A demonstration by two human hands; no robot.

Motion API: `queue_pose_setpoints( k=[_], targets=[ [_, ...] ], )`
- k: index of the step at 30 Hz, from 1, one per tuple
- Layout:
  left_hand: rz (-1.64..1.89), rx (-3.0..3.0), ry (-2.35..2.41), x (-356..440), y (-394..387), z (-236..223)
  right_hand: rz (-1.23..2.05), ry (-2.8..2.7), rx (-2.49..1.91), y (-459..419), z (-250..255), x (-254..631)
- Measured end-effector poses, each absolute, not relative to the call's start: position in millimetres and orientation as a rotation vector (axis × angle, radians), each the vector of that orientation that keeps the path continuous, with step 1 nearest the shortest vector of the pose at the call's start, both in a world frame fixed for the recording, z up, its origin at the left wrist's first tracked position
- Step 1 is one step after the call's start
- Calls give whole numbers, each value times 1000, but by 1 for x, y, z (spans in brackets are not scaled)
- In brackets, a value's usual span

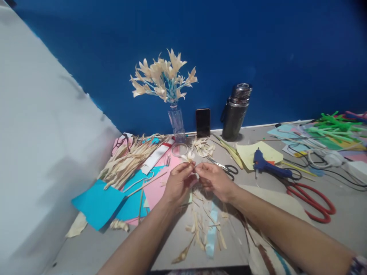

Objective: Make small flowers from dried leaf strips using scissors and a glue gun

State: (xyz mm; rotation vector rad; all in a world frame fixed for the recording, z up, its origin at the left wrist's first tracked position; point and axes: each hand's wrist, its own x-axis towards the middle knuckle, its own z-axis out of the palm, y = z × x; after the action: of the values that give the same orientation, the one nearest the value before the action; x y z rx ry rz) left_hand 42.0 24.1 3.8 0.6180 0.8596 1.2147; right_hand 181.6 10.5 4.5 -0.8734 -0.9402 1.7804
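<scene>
Both hands meet over the middle of the table. My left hand is closed, pinching a small cream husk flower whose petals stick up above the fingertips. My right hand is also closed, its thumb and forefinger pinched at the flower's base from the right; what lies between those fingertips is too small to make out. Just behind the hands are a pile of curled pale husk pieces and a roll of clear tape. Black-handled scissors lie beside my right hand.
A clear bottle holds finished husk flowers. A phone and a flask stand by the wall. At right lie a blue glue gun, red-handled scissors and cables. Dried husks and blue paper lie left.
</scene>
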Motion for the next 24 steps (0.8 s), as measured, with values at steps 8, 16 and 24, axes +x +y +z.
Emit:
queue_pose_setpoints(
  k=[8,16,24],
  targets=[
    [1169,717,811,36,25,-1,1859,-880,-922,12,8,184],
    [1148,895,897,32,23,-6,1845,-858,-930,11,9,184],
    [1218,928,868,31,23,-7,1573,-1013,-1011,13,-2,187]
  ],
)
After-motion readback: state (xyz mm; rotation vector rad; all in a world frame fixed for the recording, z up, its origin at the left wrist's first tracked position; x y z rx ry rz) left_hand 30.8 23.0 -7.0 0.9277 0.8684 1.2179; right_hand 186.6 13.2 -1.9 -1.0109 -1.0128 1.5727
